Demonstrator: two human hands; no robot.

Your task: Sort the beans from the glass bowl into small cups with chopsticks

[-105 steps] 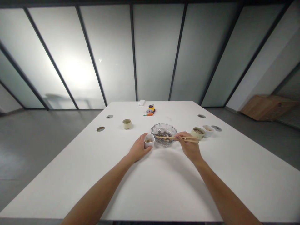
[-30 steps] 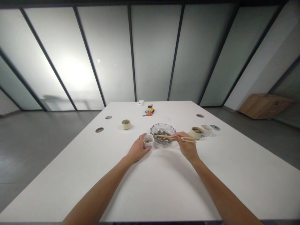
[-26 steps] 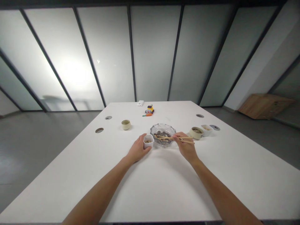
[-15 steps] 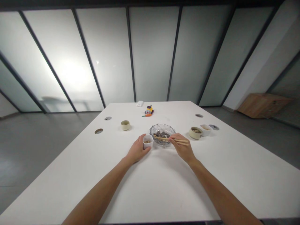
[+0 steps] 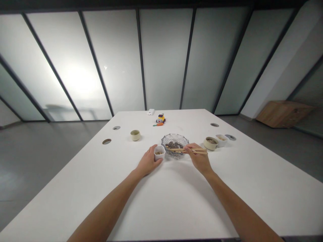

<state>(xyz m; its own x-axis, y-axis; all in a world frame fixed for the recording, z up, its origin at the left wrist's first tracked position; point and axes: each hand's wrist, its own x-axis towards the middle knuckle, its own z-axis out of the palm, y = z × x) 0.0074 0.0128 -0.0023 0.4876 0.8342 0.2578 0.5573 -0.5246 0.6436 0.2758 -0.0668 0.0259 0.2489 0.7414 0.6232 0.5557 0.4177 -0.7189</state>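
A clear glass bowl (image 5: pixel 175 138) with dark and light bits in it stands mid-table. My right hand (image 5: pixel 199 159) is closed round a pair of wooden chopsticks (image 5: pixel 186 150), whose tips reach left over the bowl's near side. Just left of the bowl sits a small white cup (image 5: pixel 159 152) holding a few brownish pieces; my left hand (image 5: pixel 147 162) wraps its near side and steadies it on the white table (image 5: pixel 166 198).
A beige cup (image 5: pixel 211 143) and a white cup (image 5: pixel 221 140) stand right of the bowl. Another beige cup (image 5: pixel 135 135) is at the left. A small toy (image 5: pixel 160 118), an orange carrot piece (image 5: pixel 157 124) and a white box (image 5: pixel 150 112) lie at the far edge. Round cable holes (image 5: pixel 106 141) dot the table.
My right hand with the chopsticks shifted left over the bowl, then drew back slightly right. The left hand and white cup stayed in place.
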